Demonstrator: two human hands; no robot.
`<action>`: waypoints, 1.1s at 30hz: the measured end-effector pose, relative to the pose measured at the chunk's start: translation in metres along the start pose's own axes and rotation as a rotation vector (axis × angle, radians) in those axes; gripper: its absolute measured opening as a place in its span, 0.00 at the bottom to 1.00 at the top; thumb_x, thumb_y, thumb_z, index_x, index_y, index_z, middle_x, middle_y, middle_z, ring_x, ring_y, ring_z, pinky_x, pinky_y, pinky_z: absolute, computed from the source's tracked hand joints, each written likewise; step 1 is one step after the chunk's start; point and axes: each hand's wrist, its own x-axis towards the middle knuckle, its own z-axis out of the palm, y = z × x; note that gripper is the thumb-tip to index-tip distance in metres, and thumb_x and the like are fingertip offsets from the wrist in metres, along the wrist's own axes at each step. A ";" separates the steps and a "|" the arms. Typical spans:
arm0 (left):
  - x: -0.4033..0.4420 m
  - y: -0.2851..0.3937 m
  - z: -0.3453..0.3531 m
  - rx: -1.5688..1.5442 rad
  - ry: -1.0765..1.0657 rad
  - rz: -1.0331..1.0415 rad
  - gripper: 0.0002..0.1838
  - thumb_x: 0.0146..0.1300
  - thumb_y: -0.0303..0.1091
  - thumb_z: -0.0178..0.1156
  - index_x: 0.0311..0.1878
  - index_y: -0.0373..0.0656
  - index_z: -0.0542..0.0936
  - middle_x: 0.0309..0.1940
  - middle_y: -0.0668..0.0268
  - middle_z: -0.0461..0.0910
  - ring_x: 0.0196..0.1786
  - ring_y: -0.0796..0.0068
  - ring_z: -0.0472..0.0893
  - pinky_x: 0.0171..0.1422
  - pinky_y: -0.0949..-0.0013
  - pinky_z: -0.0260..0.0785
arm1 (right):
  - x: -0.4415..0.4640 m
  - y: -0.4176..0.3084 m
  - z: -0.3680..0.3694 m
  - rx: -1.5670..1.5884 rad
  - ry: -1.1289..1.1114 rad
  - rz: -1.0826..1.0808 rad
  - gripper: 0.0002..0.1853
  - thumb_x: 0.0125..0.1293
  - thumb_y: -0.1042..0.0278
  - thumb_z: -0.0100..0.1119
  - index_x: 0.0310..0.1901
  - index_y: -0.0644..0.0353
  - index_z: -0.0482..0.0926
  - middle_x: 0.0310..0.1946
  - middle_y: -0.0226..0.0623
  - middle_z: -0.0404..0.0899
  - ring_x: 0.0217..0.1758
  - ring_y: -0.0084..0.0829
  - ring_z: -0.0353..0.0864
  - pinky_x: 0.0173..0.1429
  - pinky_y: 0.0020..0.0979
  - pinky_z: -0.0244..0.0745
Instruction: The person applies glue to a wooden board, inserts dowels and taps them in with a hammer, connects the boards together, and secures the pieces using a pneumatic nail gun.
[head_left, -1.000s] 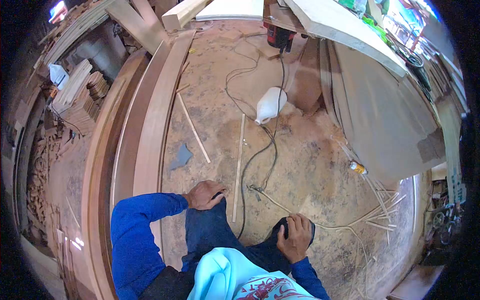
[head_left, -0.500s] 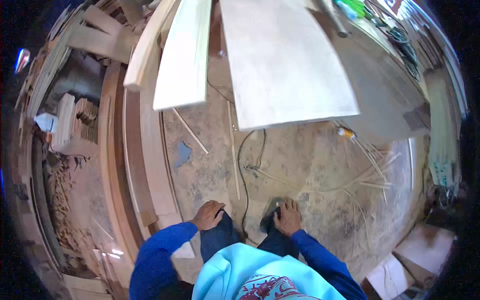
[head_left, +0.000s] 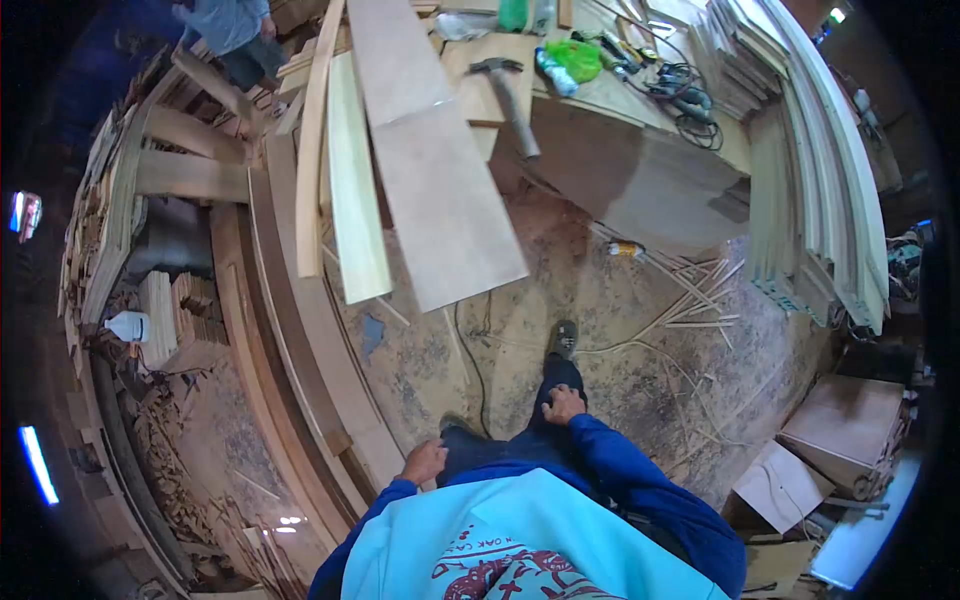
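My left hand (head_left: 425, 462) rests against my left thigh, empty, its fingers lying along the dark trousers and partly hard to see. On my right thigh lies my right hand (head_left: 564, 405), also empty, with loosely bent, slightly parted fingers. Neither hand touches any wood. Ahead of them a wide flat board (head_left: 450, 200) juts toward me above the floor. Beside it on the left are a narrow pale board (head_left: 357, 180) and a thicker wooden piece (head_left: 313, 170). A hammer (head_left: 512, 108) lies on the bench to the right of the wide board.
The bench holds a green bag (head_left: 574, 60) and a corded power tool (head_left: 688, 103). Boards (head_left: 800, 190) stand stacked at right. Long planks (head_left: 262, 370) run along my left. Thin strips (head_left: 690, 290) and a cable (head_left: 470, 370) lie on the floor. Another person (head_left: 225, 35) stands far left.
My view has turned rightward and tilted up, showing more of the bench and the other person. My right leg now stretches further forward. Both hands stay on my legs.
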 end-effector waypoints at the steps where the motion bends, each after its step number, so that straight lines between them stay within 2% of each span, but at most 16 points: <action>1: 0.004 0.003 -0.009 0.056 -0.077 0.011 0.17 0.71 0.42 0.59 0.52 0.38 0.80 0.46 0.45 0.85 0.51 0.40 0.84 0.56 0.47 0.76 | 0.003 0.006 -0.010 -0.022 -0.072 -0.004 0.30 0.63 0.48 0.65 0.63 0.56 0.80 0.71 0.48 0.69 0.71 0.62 0.68 0.72 0.54 0.70; 3: 0.017 0.055 -0.012 0.104 -0.156 0.022 0.17 0.71 0.42 0.59 0.52 0.38 0.81 0.46 0.45 0.85 0.51 0.39 0.84 0.56 0.47 0.77 | 0.026 0.027 -0.041 -0.154 -0.032 -0.036 0.30 0.64 0.48 0.63 0.64 0.53 0.80 0.71 0.48 0.70 0.72 0.62 0.68 0.71 0.51 0.72; 5: 0.015 0.162 -0.055 0.031 0.140 -0.251 0.17 0.72 0.41 0.58 0.54 0.37 0.80 0.47 0.44 0.85 0.49 0.40 0.84 0.54 0.49 0.77 | 0.046 0.041 -0.074 -0.051 -0.112 -0.044 0.28 0.65 0.49 0.61 0.64 0.52 0.80 0.69 0.50 0.74 0.70 0.61 0.72 0.70 0.49 0.74; 6: 0.024 0.184 -0.055 -0.024 0.200 -0.169 0.17 0.73 0.38 0.58 0.57 0.36 0.79 0.47 0.45 0.85 0.49 0.45 0.86 0.55 0.53 0.78 | 0.057 0.053 -0.092 0.082 -0.037 -0.100 0.25 0.65 0.50 0.61 0.60 0.53 0.82 0.61 0.52 0.79 0.63 0.59 0.77 0.66 0.49 0.77; 7: 0.037 0.208 -0.054 -0.025 0.189 -0.166 0.17 0.73 0.38 0.58 0.57 0.36 0.79 0.47 0.45 0.85 0.49 0.45 0.86 0.55 0.53 0.78 | 0.070 0.067 -0.113 0.210 0.046 -0.151 0.22 0.64 0.52 0.61 0.55 0.55 0.84 0.53 0.53 0.85 0.56 0.58 0.83 0.62 0.50 0.79; 9: 0.065 0.271 -0.059 -0.209 0.237 -0.117 0.17 0.73 0.35 0.59 0.59 0.35 0.78 0.48 0.47 0.86 0.50 0.52 0.87 0.56 0.57 0.79 | 0.103 0.088 -0.154 0.242 0.137 -0.147 0.19 0.64 0.55 0.59 0.46 0.62 0.85 0.39 0.57 0.86 0.43 0.56 0.86 0.54 0.49 0.81; 11: 0.089 0.323 -0.066 -0.281 0.231 -0.099 0.18 0.72 0.32 0.61 0.61 0.36 0.78 0.49 0.48 0.86 0.52 0.56 0.87 0.58 0.59 0.78 | 0.153 0.118 -0.179 0.266 0.323 -0.300 0.18 0.66 0.57 0.57 0.39 0.66 0.84 0.31 0.59 0.84 0.36 0.55 0.86 0.48 0.47 0.82; 13: 0.109 0.386 -0.092 -0.286 0.198 0.054 0.17 0.72 0.30 0.61 0.60 0.36 0.79 0.50 0.48 0.85 0.51 0.55 0.87 0.57 0.59 0.79 | 0.177 0.118 -0.234 0.417 0.340 -0.265 0.15 0.67 0.61 0.58 0.38 0.66 0.83 0.30 0.57 0.83 0.35 0.50 0.86 0.44 0.46 0.80; 15: 0.128 0.426 -0.113 -0.298 0.220 0.105 0.16 0.72 0.30 0.61 0.60 0.36 0.79 0.50 0.49 0.85 0.51 0.55 0.87 0.57 0.59 0.78 | 0.176 0.086 -0.301 0.521 0.645 -0.349 0.10 0.67 0.66 0.58 0.37 0.65 0.82 0.29 0.53 0.83 0.33 0.44 0.85 0.40 0.45 0.77; 17: 0.157 0.439 -0.124 -0.308 0.235 0.162 0.15 0.72 0.29 0.60 0.59 0.36 0.79 0.50 0.50 0.85 0.51 0.55 0.87 0.57 0.59 0.78 | 0.210 0.080 -0.349 0.478 0.719 -0.416 0.07 0.66 0.70 0.58 0.38 0.64 0.81 0.31 0.50 0.82 0.33 0.41 0.83 0.39 0.41 0.77; 19: 0.187 0.440 -0.133 -0.328 0.299 0.260 0.14 0.71 0.27 0.60 0.58 0.36 0.80 0.49 0.50 0.85 0.52 0.54 0.86 0.57 0.60 0.78 | 0.222 0.057 -0.406 0.364 0.920 -0.489 0.05 0.67 0.71 0.58 0.38 0.63 0.82 0.32 0.47 0.81 0.33 0.40 0.82 0.40 0.38 0.77; 21: 0.208 0.444 -0.149 -0.296 0.333 0.321 0.14 0.71 0.25 0.60 0.57 0.36 0.80 0.48 0.51 0.86 0.52 0.54 0.86 0.57 0.60 0.78 | 0.245 0.046 -0.456 0.396 0.950 -0.533 0.04 0.65 0.74 0.59 0.38 0.63 0.80 0.35 0.49 0.79 0.38 0.48 0.82 0.45 0.43 0.78; 24: 0.230 0.453 -0.174 -0.294 0.475 0.315 0.13 0.70 0.24 0.60 0.56 0.36 0.80 0.46 0.52 0.86 0.50 0.54 0.86 0.56 0.57 0.79 | 0.264 0.014 -0.537 0.331 1.019 -0.564 0.03 0.64 0.75 0.59 0.38 0.64 0.80 0.34 0.50 0.79 0.38 0.50 0.81 0.45 0.43 0.77; 29: 0.240 0.469 -0.196 -0.350 0.575 0.201 0.12 0.71 0.24 0.59 0.55 0.35 0.80 0.47 0.51 0.85 0.50 0.53 0.86 0.56 0.58 0.78 | 0.331 -0.024 -0.641 0.158 1.138 -0.576 0.05 0.62 0.77 0.59 0.40 0.63 0.77 0.36 0.51 0.77 0.42 0.54 0.79 0.46 0.50 0.73; 31: 0.246 0.475 -0.201 -0.325 0.628 0.105 0.12 0.71 0.24 0.58 0.55 0.35 0.80 0.47 0.51 0.85 0.50 0.53 0.86 0.56 0.58 0.78 | 0.370 -0.039 -0.678 0.110 1.079 -0.601 0.08 0.61 0.78 0.57 0.42 0.64 0.77 0.36 0.52 0.76 0.45 0.56 0.77 0.51 0.51 0.73; 33: 0.255 0.477 -0.198 -0.313 0.662 0.036 0.12 0.72 0.24 0.56 0.56 0.35 0.80 0.47 0.51 0.85 0.51 0.53 0.86 0.56 0.58 0.78 | 0.422 -0.045 -0.705 -0.017 1.179 -0.662 0.09 0.61 0.78 0.57 0.44 0.63 0.77 0.37 0.53 0.79 0.42 0.56 0.80 0.46 0.49 0.75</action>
